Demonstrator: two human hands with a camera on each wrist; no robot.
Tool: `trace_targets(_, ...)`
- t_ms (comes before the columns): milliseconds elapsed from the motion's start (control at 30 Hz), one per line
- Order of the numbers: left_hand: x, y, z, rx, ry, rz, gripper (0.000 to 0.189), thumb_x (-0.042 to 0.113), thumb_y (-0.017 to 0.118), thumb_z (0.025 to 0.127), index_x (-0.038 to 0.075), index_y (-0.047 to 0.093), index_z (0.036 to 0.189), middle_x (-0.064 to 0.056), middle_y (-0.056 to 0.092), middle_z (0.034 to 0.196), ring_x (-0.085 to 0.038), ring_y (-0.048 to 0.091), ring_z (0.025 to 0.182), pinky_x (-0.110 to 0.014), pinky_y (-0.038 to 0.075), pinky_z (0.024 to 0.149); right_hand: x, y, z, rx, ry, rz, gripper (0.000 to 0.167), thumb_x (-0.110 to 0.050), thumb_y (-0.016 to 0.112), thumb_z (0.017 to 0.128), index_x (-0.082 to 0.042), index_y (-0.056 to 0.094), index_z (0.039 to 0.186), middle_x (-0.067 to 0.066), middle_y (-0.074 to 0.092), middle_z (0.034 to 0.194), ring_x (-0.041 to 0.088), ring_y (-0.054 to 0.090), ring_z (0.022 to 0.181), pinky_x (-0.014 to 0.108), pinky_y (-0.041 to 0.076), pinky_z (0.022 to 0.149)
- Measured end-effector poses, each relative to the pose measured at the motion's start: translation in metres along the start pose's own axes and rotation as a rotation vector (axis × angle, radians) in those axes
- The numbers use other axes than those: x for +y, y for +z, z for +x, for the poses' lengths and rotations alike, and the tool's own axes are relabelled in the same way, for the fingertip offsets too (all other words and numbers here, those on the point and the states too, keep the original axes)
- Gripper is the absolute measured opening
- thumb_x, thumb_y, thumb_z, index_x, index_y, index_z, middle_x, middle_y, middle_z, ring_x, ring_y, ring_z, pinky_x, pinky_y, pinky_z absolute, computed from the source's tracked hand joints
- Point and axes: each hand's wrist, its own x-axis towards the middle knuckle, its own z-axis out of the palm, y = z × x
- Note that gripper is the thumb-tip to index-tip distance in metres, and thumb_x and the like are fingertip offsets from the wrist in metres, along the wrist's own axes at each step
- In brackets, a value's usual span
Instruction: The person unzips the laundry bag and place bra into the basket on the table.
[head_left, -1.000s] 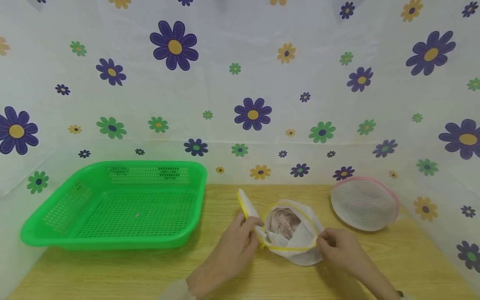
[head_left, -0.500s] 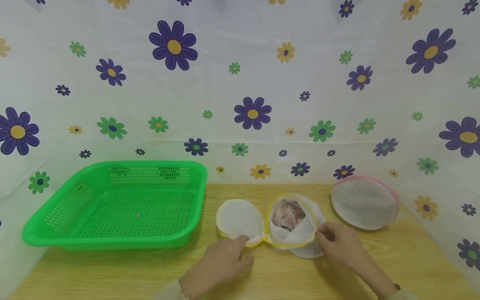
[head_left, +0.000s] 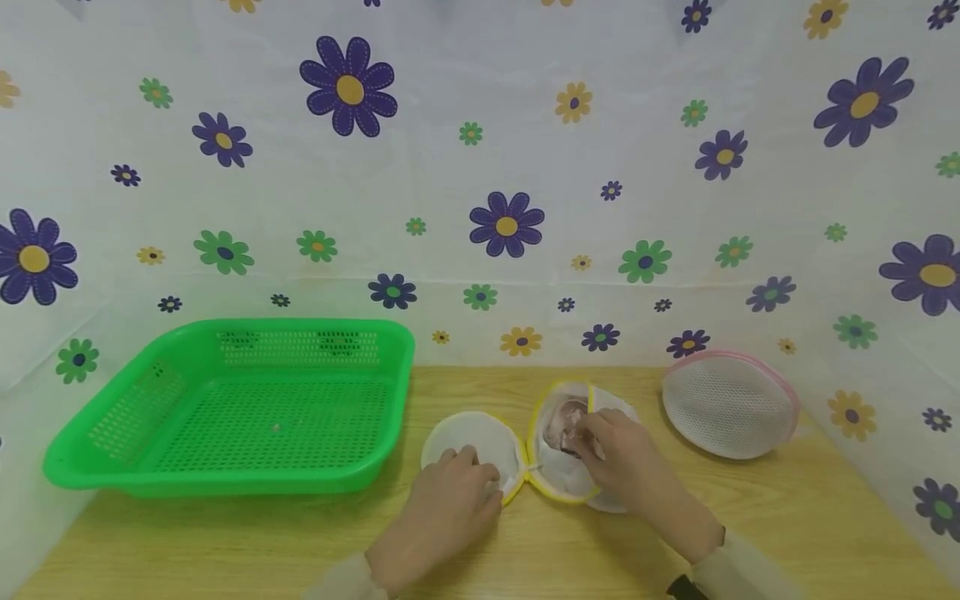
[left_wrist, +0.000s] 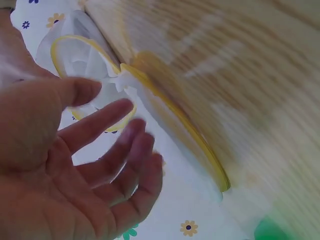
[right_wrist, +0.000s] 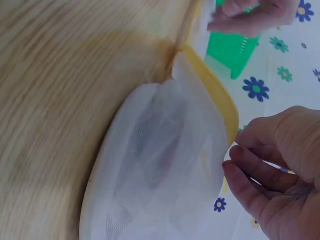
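Observation:
A white mesh laundry bag (head_left: pixel 558 479) with yellow zipper trim lies spread open on the table. Its round lid (head_left: pixel 468 429) is folded out to the left. Crumpled pinkish cloth (head_left: pixel 558 423) shows in the bag's opening. My right hand (head_left: pixel 633 454) reaches over the right rim, thumb and fingertips pinching at this cloth. From the right wrist, the bag's white side and yellow rim hide the cloth and part of the fingertips. My left hand (head_left: pixel 453 500) is over the lid, fingers loosely bent and nothing between them in the left wrist view.
On the left stands a large green plastic basket (head_left: pixel 225 482) with perforated walls. At the back right sits a second white mesh bag (head_left: pixel 727 408) with pink trim. A flowered curtain (head_left: pixel 420 167) bounds the wooden table (head_left: pixel 247 550) behind and at the sides.
The lid has swung down to the left and lies flatter. My left hand has let go of its edge. My right hand has left the right rim and moved into the opening.

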Motion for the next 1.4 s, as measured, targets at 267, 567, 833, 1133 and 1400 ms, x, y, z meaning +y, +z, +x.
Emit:
trace_targets(267,0.006,0.01,0.006,-0.051,-0.072,0.086,0.021,0.018,0.065,0.097,0.017,0.069,0.118,-0.016,0.061,0.11,-0.035,0.058,0.093,-0.048,0.054,0.059,-0.002,0.019,0.004,-0.195,0.084,-0.003,0.014,-0.002,0.078,0.084,-0.005,0.064,0.088,0.0,0.053,0.073,0.009,0.044,0.064,0.02,0.041,0.055)
trace_targets(567,-0.003,0.004,0.013,-0.077,0.073,0.189,0.01,0.02,0.073,0.092,0.018,0.071,0.102,-0.01,0.058,0.088,-0.027,0.052,0.071,-0.034,0.046,0.051,0.002,0.02,0.005,-0.412,0.203,-0.039,0.034,-0.023,0.083,0.083,0.0,0.068,0.104,0.003,0.061,0.083,0.014,0.053,0.074,0.03,0.049,0.062)
trace_targets(833,-0.007,-0.008,0.019,-0.166,0.11,0.127,0.034,0.033,0.079,0.086,0.02,0.076,0.116,-0.009,0.063,0.093,-0.025,0.056,0.072,-0.035,0.048,0.061,-0.002,0.028,0.003,-0.361,0.177,-0.092,0.033,-0.007,0.078,0.082,0.006,0.066,0.109,0.005,0.058,0.075,0.013,0.046,0.061,0.029,0.043,0.05)
trace_targets(1133,-0.011,-0.009,0.024,-0.18,0.145,0.153,0.027,0.032,0.081,0.085,0.016,0.076,0.107,-0.005,0.065,0.089,-0.019,0.055,0.078,-0.033,0.046,0.067,0.005,0.022,0.012,-0.337,0.279,0.132,0.008,-0.002,0.068,0.093,-0.004,0.067,0.085,-0.003,0.05,0.063,0.007,0.04,0.055,0.02,0.033,0.051)
trace_targets(1400,-0.011,-0.007,0.028,-0.213,0.131,0.158,0.031,0.035,0.081,0.086,0.019,0.077,0.113,-0.004,0.065,0.094,-0.017,0.055,0.085,-0.035,0.047,0.069,0.004,0.004,0.016,-0.224,0.422,0.294,0.035,-0.006,0.068,0.09,-0.012,0.043,0.066,-0.007,0.032,0.059,0.005,0.03,0.054,0.018,0.026,0.05)
